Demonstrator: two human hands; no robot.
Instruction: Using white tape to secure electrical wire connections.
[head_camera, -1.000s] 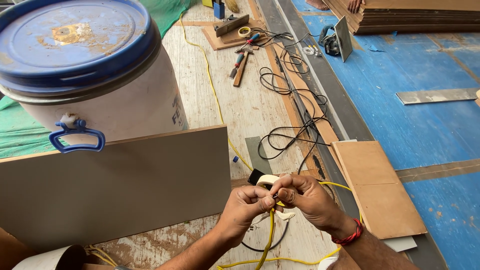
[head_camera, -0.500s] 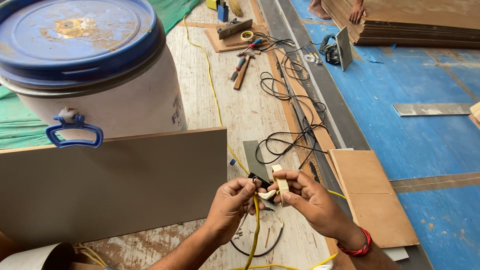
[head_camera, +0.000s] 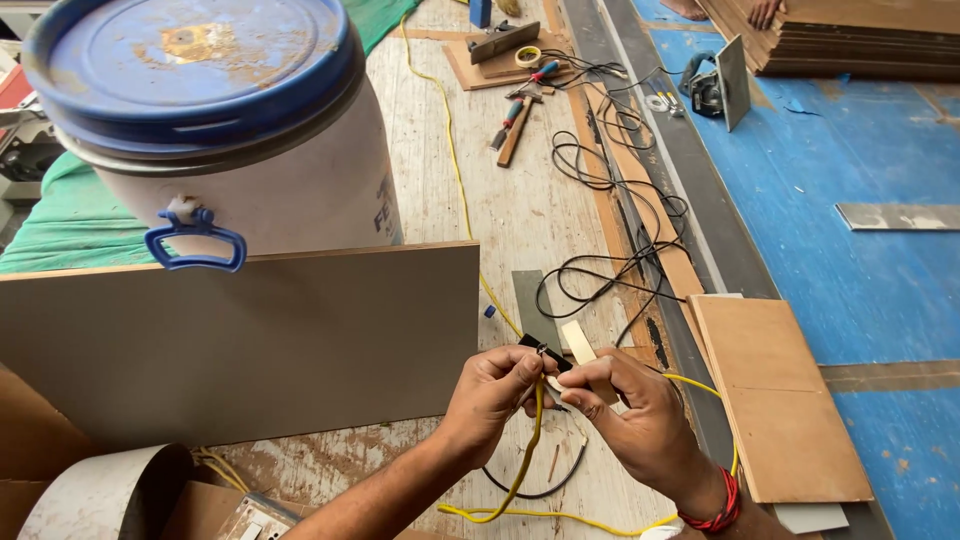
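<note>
Between the left hand (head_camera: 492, 392) and right hand (head_camera: 634, 420), both pinched shut, a yellow wire (head_camera: 527, 455) is held; the tape strip (head_camera: 583, 347) has been pulled longer than before.

yellow cable (head_camera: 528, 440): thin, yellow-sheathed; it rises from the lower middle of the frame to the fingertips, loops along the bottom edge toward the lower right, and another stretch shows at right of the hands.
cable end: pinched at the fingertips in the lower middle of the frame, held clear of the boards; its tip is hidden by fingers.
black piece (head_camera: 543, 352): small, dark, blocky, tilted, sitting at the cable's top end just above the fingers; its kind cannot be told.
tape strip (head_camera: 580, 343): pale cream, flat, narrow, standing up at a slant just right of the black piece, its lower end behind a thumb.
</note>
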